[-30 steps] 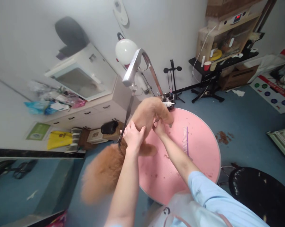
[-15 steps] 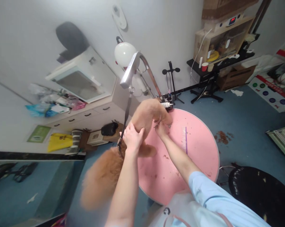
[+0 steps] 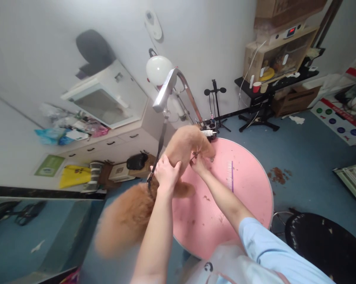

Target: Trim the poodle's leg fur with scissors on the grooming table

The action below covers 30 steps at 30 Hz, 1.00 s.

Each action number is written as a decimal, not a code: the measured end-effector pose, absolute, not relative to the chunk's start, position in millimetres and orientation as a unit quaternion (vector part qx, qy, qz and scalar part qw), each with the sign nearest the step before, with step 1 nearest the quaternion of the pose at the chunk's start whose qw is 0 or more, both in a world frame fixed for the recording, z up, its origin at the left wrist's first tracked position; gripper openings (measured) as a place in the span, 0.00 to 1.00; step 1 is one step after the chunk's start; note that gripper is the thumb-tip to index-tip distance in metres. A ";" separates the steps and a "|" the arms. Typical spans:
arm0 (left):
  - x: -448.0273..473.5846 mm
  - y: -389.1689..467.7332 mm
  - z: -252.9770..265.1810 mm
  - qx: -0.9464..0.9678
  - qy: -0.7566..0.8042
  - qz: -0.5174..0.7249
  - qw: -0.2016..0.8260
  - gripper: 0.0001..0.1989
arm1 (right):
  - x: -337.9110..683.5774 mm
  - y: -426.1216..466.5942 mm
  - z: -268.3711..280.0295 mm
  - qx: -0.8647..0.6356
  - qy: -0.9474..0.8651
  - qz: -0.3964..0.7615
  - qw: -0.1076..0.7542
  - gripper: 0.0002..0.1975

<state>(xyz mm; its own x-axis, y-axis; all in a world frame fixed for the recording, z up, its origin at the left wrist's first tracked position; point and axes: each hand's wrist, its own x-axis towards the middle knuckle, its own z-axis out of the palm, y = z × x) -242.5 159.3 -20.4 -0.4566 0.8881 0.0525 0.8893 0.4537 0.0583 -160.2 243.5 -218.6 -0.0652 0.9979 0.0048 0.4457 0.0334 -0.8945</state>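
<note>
A curly brown dog (image 3: 185, 144) stands on a round pink grooming table (image 3: 248, 185), its fluffy head blurred at the lower left beyond the table's rim. My left hand (image 3: 166, 171) grips the dog's body near the shoulders, thumb apart from the fingers. A black strap (image 3: 161, 142) runs from the metal arm down to the dog's neck. Beside the hind legs, my right hand (image 3: 199, 163) is closed around what look like small scissors (image 3: 194, 155), partly hidden by the fingers and fur. A purple-backed comb (image 3: 230, 175) lies on the table to the right of that hand.
Above the dog reaches the silver grooming arm (image 3: 166, 90). A white bottle (image 3: 207, 133) sits at the table's far edge. On the right are a black round stool (image 3: 322, 244) and hair clippings (image 3: 280, 175) on the floor. A white cabinet (image 3: 130, 94) stands left.
My right hand has shifted slightly along the dog's hind legs, and the scissors have turned a little. The dog's head has swung slightly left. My left hand keeps its hold.
</note>
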 end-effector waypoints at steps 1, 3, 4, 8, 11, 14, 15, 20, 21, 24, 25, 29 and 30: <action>-242.0 159.3 -20.6 -0.521 -0.853 -0.037 0.008 0.38 | -160.5 244.4 -213.7 -0.583 -0.632 0.376 0.345 0.24; -241.6 159.6 -21.4 -0.519 -0.854 -0.033 0.013 0.38 | -159.9 246.7 -204.4 -0.596 -0.646 0.365 0.308 0.23; -241.7 159.7 -22.0 -0.518 -0.855 -0.032 0.015 0.37 | -158.9 247.8 -200.5 -0.599 -0.651 0.361 0.294 0.22; -242.9 159.1 -24.2 -0.514 -0.857 -0.026 0.017 0.37 | -152.2 249.5 -190.9 -0.602 -0.660 0.360 0.271 0.25; -243.9 158.1 -25.4 -0.514 -0.857 -0.030 0.017 0.37 | -146.9 249.5 -188.5 -0.608 -0.661 0.365 0.245 0.25; -244.6 157.3 -27.0 -0.514 -0.857 -0.034 0.018 0.37 | -142.9 249.6 -187.6 -0.609 -0.662 0.367 0.237 0.24; -244.6 157.3 -27.6 -0.512 -0.858 -0.034 0.019 0.37 | -141.8 249.7 -187.4 -0.608 -0.662 0.367 0.239 0.25; -243.8 158.0 -29.2 -0.515 -0.856 -0.036 0.019 0.38 | -137.5 250.0 -187.0 -0.611 -0.652 0.380 0.240 0.21; -243.6 158.3 -29.2 -0.515 -0.856 -0.037 0.020 0.37 | -136.9 249.8 -187.2 -0.610 -0.651 0.382 0.242 0.20; -243.1 158.8 -28.6 -0.516 -0.856 -0.040 0.020 0.37 | -135.8 248.4 -188.3 -0.609 -0.645 0.386 0.254 0.22; -243.0 158.8 -28.5 -0.516 -0.855 -0.041 0.020 0.37 | -135.6 247.7 -188.9 -0.610 -0.641 0.386 0.258 0.23; -243.7 157.3 -28.6 -0.519 -0.853 -0.044 0.020 0.37 | -135.9 244.7 -191.4 -0.610 -0.630 0.391 0.278 0.20; -244.0 156.9 -28.8 -0.518 -0.854 -0.045 0.020 0.37 | -136.2 244.2 -192.0 -0.608 -0.628 0.393 0.286 0.20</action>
<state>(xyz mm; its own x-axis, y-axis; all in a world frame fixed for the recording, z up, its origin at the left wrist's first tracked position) -244.0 156.9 -28.8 -0.4624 0.8830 0.0810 0.8866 0.4591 0.0561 -136.2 244.2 -192.0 -0.0980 0.9880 -0.1190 0.5383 -0.0480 -0.8414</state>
